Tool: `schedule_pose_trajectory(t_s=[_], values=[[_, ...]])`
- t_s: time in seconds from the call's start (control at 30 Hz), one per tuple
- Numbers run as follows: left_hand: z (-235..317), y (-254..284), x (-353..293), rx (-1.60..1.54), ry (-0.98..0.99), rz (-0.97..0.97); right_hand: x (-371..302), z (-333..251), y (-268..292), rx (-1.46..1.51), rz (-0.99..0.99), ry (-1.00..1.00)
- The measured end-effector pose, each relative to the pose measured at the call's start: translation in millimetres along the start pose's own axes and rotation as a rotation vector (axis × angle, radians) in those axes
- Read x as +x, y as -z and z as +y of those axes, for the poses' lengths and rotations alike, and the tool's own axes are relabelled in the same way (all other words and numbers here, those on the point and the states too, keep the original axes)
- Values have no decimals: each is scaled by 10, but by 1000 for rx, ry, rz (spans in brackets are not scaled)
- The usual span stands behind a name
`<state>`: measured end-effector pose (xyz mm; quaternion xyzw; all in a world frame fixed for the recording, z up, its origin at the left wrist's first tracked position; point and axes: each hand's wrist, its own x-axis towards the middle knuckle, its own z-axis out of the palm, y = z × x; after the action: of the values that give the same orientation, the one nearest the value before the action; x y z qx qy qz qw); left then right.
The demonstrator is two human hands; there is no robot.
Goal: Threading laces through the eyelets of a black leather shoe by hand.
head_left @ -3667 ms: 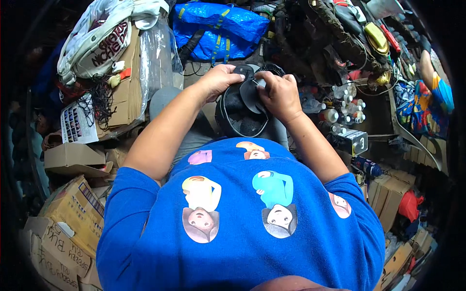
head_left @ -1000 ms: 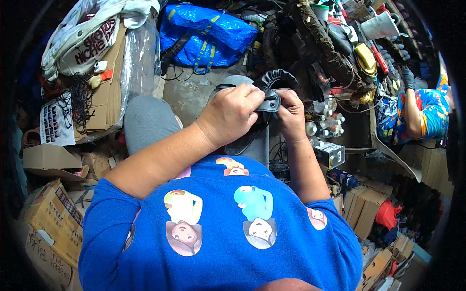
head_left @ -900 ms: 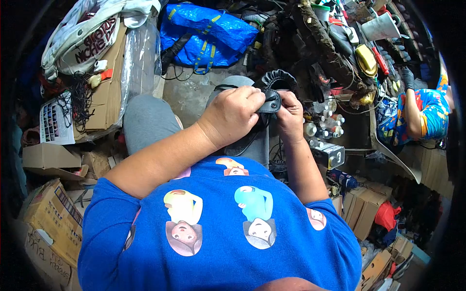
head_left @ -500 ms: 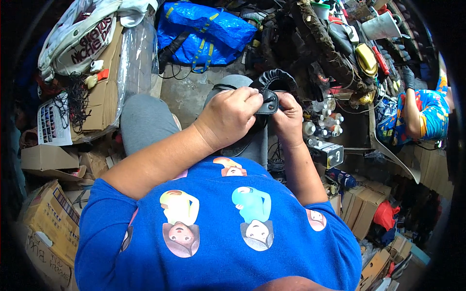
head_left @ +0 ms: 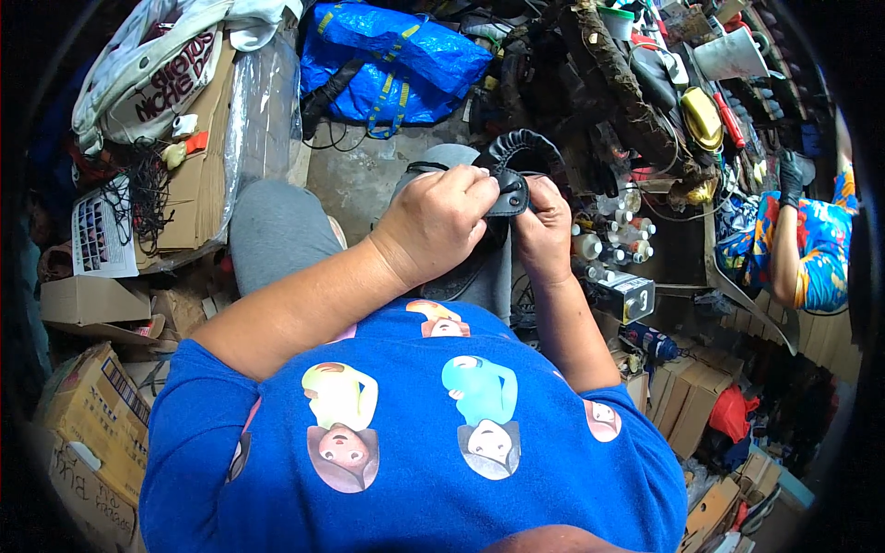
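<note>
Over my lap, both hands grip a black leather-like piece (head_left: 522,149) with a gathered, puckered band that curves up and to the right. At its near end is a flat tab (head_left: 510,196) with small round holes or studs; I cannot make out which. My left hand (head_left: 441,219) is closed, thumb and fingers pinching the tab's left side. On the other side, my right hand (head_left: 544,226) holds the tab's right edge, thumb near it and fingers curled behind. More of the black material hangs below the hands, partly hidden by my left hand.
A blue woven bag (head_left: 396,64) lies ahead on the floor. Flattened cardboard (head_left: 194,198) and black cords (head_left: 143,194) are at left. Several small bottles (head_left: 618,240) and a metal can (head_left: 627,297) stand at right. Farther right, a person in a bright patterned shirt (head_left: 811,240) wears a dark glove.
My hands and the black piece stay almost in place. The other person's gloved hand and arm at far right have shifted slightly.
</note>
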<state>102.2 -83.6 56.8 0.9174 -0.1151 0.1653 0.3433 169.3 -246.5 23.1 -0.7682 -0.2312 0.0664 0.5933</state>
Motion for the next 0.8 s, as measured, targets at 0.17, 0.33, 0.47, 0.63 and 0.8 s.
schedule_pose_trajectory(t_s=[0.17,0.33,0.47,0.63,0.8], values=[[-1,0,10,6,10,21,1,-39,-50,-82,11,8],[42,-15,24,50,-20,-7,-24,21,-179,268,154,-141],[4,1,40,-12,1,-1,-6,41,-22,140,120,-154],[-82,16,29,-72,46,101,-100,-216,137,-434,43,44],[-32,42,47,-65,93,59,-55,-149,-18,-449,90,104]])
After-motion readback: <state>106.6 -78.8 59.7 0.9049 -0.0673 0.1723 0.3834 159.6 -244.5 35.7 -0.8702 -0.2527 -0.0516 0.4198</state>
